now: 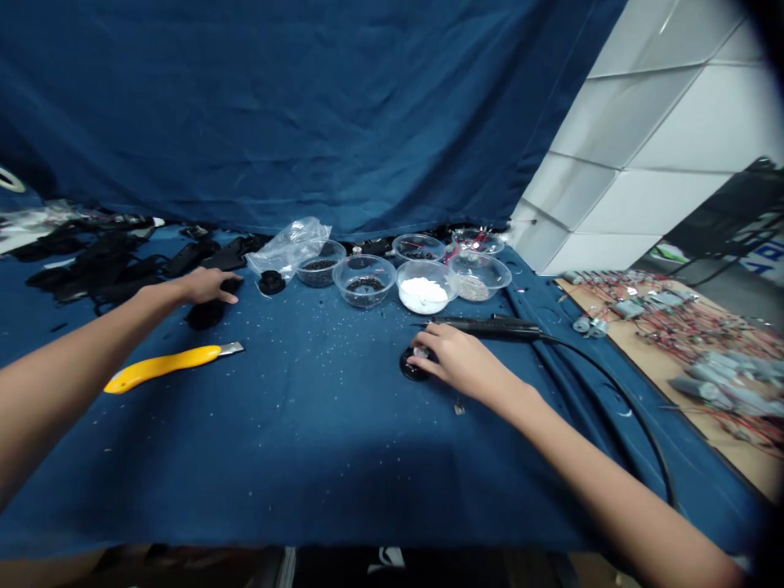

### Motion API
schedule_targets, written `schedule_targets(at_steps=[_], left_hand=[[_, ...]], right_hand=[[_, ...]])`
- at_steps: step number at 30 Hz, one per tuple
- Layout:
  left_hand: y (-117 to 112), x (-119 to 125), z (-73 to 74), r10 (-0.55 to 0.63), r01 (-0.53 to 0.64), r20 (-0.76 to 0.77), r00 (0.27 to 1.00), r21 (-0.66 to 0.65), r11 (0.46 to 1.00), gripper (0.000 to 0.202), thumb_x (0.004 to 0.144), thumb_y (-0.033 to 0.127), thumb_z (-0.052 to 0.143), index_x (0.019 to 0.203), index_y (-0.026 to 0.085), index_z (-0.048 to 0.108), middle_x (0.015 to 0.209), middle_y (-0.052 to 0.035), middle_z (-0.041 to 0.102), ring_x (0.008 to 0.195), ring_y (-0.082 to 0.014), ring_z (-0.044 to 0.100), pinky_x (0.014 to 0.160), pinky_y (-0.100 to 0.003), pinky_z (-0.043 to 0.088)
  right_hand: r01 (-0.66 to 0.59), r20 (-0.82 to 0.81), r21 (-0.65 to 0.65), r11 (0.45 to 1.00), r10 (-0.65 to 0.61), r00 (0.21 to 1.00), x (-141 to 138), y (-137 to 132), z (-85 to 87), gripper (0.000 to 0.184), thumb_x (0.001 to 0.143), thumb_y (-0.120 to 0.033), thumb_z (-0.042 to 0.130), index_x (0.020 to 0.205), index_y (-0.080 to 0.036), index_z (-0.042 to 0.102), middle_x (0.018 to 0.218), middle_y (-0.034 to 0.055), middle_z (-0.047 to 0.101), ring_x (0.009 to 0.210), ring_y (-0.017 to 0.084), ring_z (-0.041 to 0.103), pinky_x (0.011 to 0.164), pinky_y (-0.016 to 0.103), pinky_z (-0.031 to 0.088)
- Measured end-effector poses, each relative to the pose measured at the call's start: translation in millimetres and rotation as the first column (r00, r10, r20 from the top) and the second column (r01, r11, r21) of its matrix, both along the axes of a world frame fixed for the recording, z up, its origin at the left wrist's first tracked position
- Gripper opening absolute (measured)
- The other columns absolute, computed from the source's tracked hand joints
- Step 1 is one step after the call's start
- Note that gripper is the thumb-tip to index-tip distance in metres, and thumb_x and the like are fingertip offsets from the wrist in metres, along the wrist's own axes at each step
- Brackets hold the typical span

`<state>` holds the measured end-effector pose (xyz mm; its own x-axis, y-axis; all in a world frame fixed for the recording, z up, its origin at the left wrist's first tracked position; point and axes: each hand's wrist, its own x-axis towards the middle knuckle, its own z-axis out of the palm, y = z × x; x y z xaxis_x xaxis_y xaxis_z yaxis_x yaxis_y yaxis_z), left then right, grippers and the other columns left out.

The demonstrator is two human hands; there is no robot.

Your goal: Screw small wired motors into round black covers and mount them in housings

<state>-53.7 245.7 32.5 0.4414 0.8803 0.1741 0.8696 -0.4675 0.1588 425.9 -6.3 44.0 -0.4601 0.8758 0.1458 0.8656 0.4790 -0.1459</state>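
At the far left of the cloth, my left hand [207,286] has its thumb and forefinger around a small black part [231,285]. Below that hand lies another dark round piece [205,315]. My right hand [456,357] is closed at the top of a round black part [412,367] that rests on the cloth; a small pale, shiny bit shows between the fingers. A black pen-shaped tool [490,327] with a cable lies just beyond the right hand. Near the left forearm is a yellow utility knife [165,366], its blade out. A tiny metal piece [459,408] lies beside the right wrist.
Clear bowls hold white material [424,296], black bits [365,294] and small metal pieces [474,287]. A plastic bag [291,249] and black ring [272,282] stand left of them. Black parts [116,261] heap at left; wired motors [686,327] cover a board at right.
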Motion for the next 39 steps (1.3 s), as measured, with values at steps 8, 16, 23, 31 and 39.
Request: schedule_targets(at_steps=[8,16,23,31,39], left_hand=[[-0.1,0.1,17.2,0.034,-0.034,-0.165,0.986,-0.001,0.999,0.096,0.047,0.089,0.056,0.098,0.009,0.07,0.072,-0.0025,0.06,0.063,-0.0122,0.053,0.07,-0.027,0.051],[-155.1,83.3,80.0,-0.016,-0.144,0.417,0.909,0.348,0.926,0.05,0.08,0.058,0.061,0.105,0.015,0.061,0.115,-0.0039,0.057,0.109,-0.0155,0.056,0.097,-0.035,0.049],[-258.7,160.7,9.6,-0.139,0.29,0.507,0.851,-0.233,0.928,0.017,0.086,0.036,0.06,0.087,0.019,0.06,0.131,-0.0079,0.05,0.115,-0.0195,0.054,0.094,-0.034,0.051],[-254.7,186.0,-11.5,-0.358,0.379,0.136,0.924,-0.194,0.905,0.046,0.084,0.05,0.059,0.122,0.025,0.051,0.145,-0.0092,0.037,0.128,-0.0286,0.042,0.102,-0.05,0.043],[-239.1,221.9,-15.4,-0.586,0.584,0.201,0.785,0.076,0.808,0.027,0.089,0.026,0.055,0.114,0.022,0.06,0.124,-0.0057,0.059,0.12,-0.022,0.049,0.101,-0.04,0.044]], right_hand=[[-0.002,-0.279,-0.226,0.974,-0.062,0.958,10.6,8.6,-3.5,0.026,0.085,-0.041,0.063,0.093,-0.016,0.06,0.091,0.006,0.062,0.08,0.016,0.057,0.071,0.029,0.043],[-0.032,-0.491,-0.388,0.921,-0.177,0.853,9.5,-1.4,-8.9,0.028,0.082,-0.039,0.065,0.101,-0.02,0.057,0.079,-0.0008,0.062,0.069,0.013,0.057,0.064,0.026,0.043],[-0.158,-0.618,-0.411,0.898,-0.147,0.772,8.1,-6.1,-14.6,0.031,0.082,-0.029,0.066,0.11,-0.022,0.054,0.104,0.0021,0.064,0.091,0.014,0.061,0.084,0.03,0.047],[-0.206,-0.659,-0.428,0.88,-0.147,0.738,1.5,-7.9,-17.0,0.035,0.081,-0.029,0.066,0.113,-0.022,0.053,0.105,0.003,0.065,0.092,0.016,0.061,0.088,0.034,0.05],[-0.226,-0.691,-0.439,0.87,-0.166,0.704,2.0,-7.2,-19.7,0.037,0.081,-0.027,0.065,0.115,-0.022,0.051,0.106,0.0047,0.065,0.095,0.017,0.062,0.09,0.036,0.05]])
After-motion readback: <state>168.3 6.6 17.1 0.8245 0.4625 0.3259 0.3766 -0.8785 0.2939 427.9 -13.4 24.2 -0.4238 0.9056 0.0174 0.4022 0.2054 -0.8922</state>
